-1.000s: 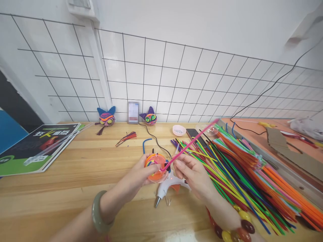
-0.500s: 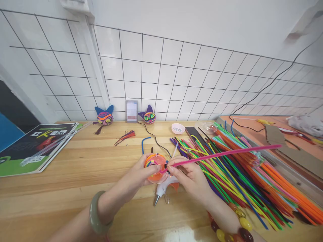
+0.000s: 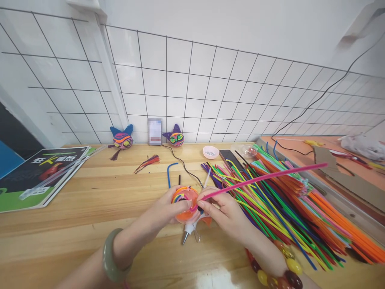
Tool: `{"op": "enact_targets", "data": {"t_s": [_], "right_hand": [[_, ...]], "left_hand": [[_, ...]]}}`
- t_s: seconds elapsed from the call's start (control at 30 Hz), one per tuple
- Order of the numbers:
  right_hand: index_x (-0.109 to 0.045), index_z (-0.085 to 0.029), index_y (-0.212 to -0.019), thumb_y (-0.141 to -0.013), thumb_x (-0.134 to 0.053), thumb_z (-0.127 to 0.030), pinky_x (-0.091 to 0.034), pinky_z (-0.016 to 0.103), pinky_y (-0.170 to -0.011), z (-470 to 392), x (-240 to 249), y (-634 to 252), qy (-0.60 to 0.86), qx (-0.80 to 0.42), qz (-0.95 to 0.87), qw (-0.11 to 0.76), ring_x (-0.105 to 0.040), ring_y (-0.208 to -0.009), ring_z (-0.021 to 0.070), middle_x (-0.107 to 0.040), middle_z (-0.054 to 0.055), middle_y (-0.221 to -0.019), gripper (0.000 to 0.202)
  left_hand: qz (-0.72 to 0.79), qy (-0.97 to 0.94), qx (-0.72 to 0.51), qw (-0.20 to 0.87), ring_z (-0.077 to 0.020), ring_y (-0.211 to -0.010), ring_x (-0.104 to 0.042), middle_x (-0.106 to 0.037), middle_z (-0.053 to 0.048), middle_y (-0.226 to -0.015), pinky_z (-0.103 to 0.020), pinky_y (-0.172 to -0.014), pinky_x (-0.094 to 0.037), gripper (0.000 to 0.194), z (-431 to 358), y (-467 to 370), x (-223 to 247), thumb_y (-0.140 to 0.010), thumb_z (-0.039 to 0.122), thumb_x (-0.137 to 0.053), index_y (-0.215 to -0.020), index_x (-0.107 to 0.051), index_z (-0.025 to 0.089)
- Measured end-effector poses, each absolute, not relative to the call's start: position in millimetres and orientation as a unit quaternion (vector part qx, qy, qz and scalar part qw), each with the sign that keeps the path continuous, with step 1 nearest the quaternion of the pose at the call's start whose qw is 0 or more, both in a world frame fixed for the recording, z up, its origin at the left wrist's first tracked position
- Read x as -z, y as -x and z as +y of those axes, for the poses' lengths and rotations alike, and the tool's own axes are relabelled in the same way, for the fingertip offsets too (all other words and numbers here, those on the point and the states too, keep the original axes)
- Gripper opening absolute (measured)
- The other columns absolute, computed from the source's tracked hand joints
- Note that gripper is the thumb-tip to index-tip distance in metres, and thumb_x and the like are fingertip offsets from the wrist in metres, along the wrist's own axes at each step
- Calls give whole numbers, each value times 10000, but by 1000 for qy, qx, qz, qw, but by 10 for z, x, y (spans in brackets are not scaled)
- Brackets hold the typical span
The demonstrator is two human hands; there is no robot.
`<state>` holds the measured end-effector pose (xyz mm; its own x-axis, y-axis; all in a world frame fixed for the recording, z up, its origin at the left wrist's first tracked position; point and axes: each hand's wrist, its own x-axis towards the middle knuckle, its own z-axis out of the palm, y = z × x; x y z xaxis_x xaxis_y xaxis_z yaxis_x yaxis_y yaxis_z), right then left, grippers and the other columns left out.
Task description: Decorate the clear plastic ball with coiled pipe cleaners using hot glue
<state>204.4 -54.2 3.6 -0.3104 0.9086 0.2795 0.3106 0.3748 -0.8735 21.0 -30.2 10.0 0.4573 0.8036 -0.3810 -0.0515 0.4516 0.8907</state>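
Note:
My left hand [image 3: 173,206] is wrapped round a round orange ball [image 3: 183,216] with coloured strips on its face, its thumb pressing on the front. My right hand [image 3: 218,206] pinches a long pink pipe cleaner [image 3: 270,175] at the ball's right side. One end of the pipe cleaner bends against the ball under my left thumb; the other sticks out far to the right. Just below the ball lies a white glue gun [image 3: 189,229], partly hidden, its metal tip toward me.
Piles of coloured pipe cleaners [image 3: 279,212] cover the right side. Behind stand two decorated balls with ears [image 3: 122,138], a pink dish [image 3: 211,152] and a phone [image 3: 230,158]. Magazines [image 3: 45,172] lie at the left; a black cable [image 3: 183,164] crosses the wooden table [image 3: 99,224].
The ball has tilted slightly in my left hand. My right hand and the pink pipe cleaner have shifted a little, its free end now further left. The whole view has moved slightly.

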Motion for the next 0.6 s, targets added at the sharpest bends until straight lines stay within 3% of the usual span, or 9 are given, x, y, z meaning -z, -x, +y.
{"op": "enact_targets", "data": {"t_s": [0.3, 0.6], "right_hand": [[-674, -192, -938, -931, -540, -236, -476, 266, -802, -532, -50, -2051, 412, -372, -731, 397, -619, -870, 160, -685, 36, -922, 142], [-659, -188, -903, -928, -543, -242, -473, 268, -788, -531, -43, -2085, 413, -369, -741, 379, -619, -862, 165, -680, 38, -907, 131]], "left_hand": [[421, -472, -255, 732, -255, -993, -638, -669, -39, -963, -373, -842, -492, 454, -273, -155, -83, -727, 339, -709, -1130, -534, 224], [381, -514, -224, 735, -240, -983, -619, -637, -54, -1012, -375, -844, -477, 508, -273, -98, -79, -774, 542, -638, -1125, -495, 203]]}}
